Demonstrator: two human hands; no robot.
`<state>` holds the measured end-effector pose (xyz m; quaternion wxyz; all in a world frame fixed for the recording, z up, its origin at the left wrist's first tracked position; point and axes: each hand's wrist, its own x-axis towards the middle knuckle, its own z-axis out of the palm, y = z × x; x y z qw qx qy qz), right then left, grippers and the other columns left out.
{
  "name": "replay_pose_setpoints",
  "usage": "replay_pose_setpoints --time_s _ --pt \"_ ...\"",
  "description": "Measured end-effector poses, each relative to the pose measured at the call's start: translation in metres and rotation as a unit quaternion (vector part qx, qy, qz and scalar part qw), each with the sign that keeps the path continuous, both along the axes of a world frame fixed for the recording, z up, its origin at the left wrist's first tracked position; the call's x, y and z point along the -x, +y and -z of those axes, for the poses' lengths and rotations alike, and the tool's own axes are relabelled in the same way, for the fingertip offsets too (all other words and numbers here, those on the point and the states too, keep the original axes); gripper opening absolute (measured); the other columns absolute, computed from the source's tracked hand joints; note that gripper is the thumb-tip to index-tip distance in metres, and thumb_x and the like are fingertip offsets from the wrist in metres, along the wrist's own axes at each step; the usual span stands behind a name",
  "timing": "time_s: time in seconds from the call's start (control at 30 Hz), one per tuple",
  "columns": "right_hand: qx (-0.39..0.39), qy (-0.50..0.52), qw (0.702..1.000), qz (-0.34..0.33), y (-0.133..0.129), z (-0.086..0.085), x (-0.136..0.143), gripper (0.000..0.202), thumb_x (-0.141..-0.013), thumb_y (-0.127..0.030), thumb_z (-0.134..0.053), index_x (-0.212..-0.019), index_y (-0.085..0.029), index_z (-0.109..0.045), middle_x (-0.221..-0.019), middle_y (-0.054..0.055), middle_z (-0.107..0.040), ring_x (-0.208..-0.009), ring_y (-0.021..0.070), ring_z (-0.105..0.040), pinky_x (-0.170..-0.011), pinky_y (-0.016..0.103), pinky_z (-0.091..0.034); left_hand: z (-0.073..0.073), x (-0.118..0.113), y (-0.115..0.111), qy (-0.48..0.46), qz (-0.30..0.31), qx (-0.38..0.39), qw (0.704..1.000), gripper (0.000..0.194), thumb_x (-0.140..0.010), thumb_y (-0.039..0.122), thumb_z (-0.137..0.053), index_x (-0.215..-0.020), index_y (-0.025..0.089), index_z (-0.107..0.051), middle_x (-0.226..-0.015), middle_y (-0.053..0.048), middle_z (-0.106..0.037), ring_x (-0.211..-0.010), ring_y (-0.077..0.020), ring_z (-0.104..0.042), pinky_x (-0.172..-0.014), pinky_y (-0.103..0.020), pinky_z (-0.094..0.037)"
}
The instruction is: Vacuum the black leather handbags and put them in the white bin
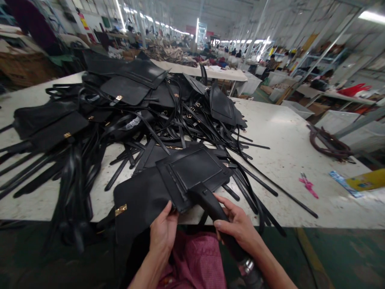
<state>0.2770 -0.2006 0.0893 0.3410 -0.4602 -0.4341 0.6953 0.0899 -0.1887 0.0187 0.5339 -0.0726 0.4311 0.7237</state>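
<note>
A black leather bag (141,192) lies open near the table's front edge, its flap with a gold clasp spread to the left. My left hand (165,226) pinches the bag's lower edge, thumb on top and the fingers partly hidden beneath. My right hand (236,224) is wrapped round a black hose nozzle (207,202) with a metal clamp at its lower end. The nozzle slants up to the left, and its flat tip lies at the bag's panel beside the pocket; whether it touches I cannot tell.
Behind the bag, a large heap of black bags (129,88) with loose straps covers much of the white table (279,128). To the right lie pink-handled snips (308,185), a brown strap coil (327,142) and a yellow packet (367,180). Other worktables and people are farther back.
</note>
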Motion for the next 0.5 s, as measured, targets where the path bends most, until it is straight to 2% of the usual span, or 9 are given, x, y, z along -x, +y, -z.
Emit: replay_pose_setpoints --time_s 0.17,0.3,0.4,0.5 --pt "0.006 0.028 0.999 -0.025 -0.008 -0.005 0.007 0.065 -0.065 -0.013 -0.066 -0.125 -0.021 -0.042 -0.067 -0.004 -0.054 -0.048 0.004 -0.044 -0.043 0.013 -0.032 -0.004 -0.005 -0.007 -0.002 -0.028 0.014 0.999 0.03 -0.07 0.004 -0.057 -0.097 0.018 -0.061 -0.093 -0.003 -0.066 -0.086 -0.0122 -0.06 -0.079 -0.025 -0.05" --pt "0.007 0.044 0.999 -0.032 -0.009 0.0 0.016 0.064 -0.065 -0.012 -0.066 -0.125 -0.02 -0.043 -0.077 -0.002 -0.057 -0.052 0.0035 -0.041 -0.046 0.013 -0.031 -0.004 -0.012 -0.001 0.036 -0.062 0.072 0.995 0.035 -0.063 0.0 -0.063 -0.093 0.017 -0.062 -0.088 -0.001 -0.066 -0.084 -0.0096 -0.06 -0.087 -0.025 -0.046" --pt "-0.003 0.017 0.999 -0.035 -0.012 -0.003 0.021 0.064 -0.065 -0.011 -0.065 -0.125 -0.021 -0.043 -0.076 -0.003 -0.055 -0.052 0.0038 -0.04 -0.046 0.013 -0.031 -0.002 -0.01 0.002 0.043 -0.071 0.08 0.993 0.035 -0.062 -0.002 -0.064 -0.091 0.017 -0.062 -0.087 0.002 -0.065 -0.086 -0.0079 -0.059 -0.093 -0.025 -0.041" --pt "-0.021 -0.045 0.998 -0.034 -0.017 -0.01 0.026 0.062 -0.066 -0.01 -0.062 -0.124 -0.023 -0.044 -0.075 -0.003 -0.053 -0.052 0.0044 -0.04 -0.047 0.014 -0.032 -0.002 -0.009 0.002 0.025 -0.058 0.084 0.994 0.028 -0.063 -0.001 -0.064 -0.085 0.016 -0.063 -0.086 0.002 -0.065 -0.085 -0.0074 -0.058 -0.095 -0.024 -0.039"
